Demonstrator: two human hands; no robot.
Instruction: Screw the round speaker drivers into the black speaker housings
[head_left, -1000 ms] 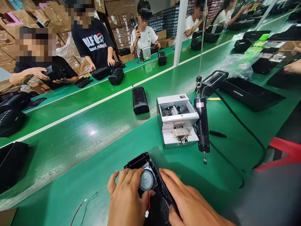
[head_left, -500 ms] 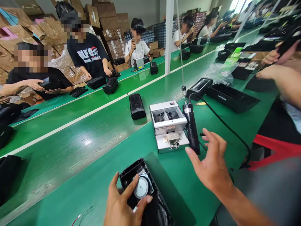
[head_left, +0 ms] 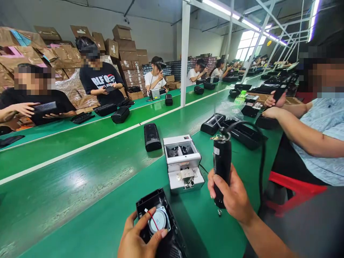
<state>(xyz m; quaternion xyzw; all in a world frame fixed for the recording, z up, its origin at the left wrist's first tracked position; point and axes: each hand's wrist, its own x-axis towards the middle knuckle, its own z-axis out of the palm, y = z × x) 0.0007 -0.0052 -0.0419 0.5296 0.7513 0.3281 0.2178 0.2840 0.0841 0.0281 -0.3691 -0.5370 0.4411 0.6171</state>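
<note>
My right hand (head_left: pixel 236 199) is wrapped round a black electric screwdriver (head_left: pixel 222 154), raised above the green bench with its bit pointing down. A cable leaves its top. At the bottom, my left hand (head_left: pixel 138 234) grips a round silver speaker (head_left: pixel 162 219) between thumb and fingers. The speaker lies inside an open black plastic housing (head_left: pixel 176 234). A red wire (head_left: pixel 153 220) with a small white connector crosses the speaker by my index finger. Between the housing and the belt stands a white screw feeder (head_left: pixel 174 163), left of the screwdriver.
A black speaker unit (head_left: pixel 152 138) sits on the green conveyor (head_left: pixel 107 161) behind the feeder. More black units and a long black housing (head_left: pixel 244 134) lie at right, near a co-worker's arm (head_left: pixel 303 132). A white post (head_left: pixel 185 53) rises beyond the belt. Several people work across it.
My right hand has closed round the screwdriver and lifted it away from beside the feeder. My left hand stays at the speaker, where the red wire now shows. The view has tilted up.
</note>
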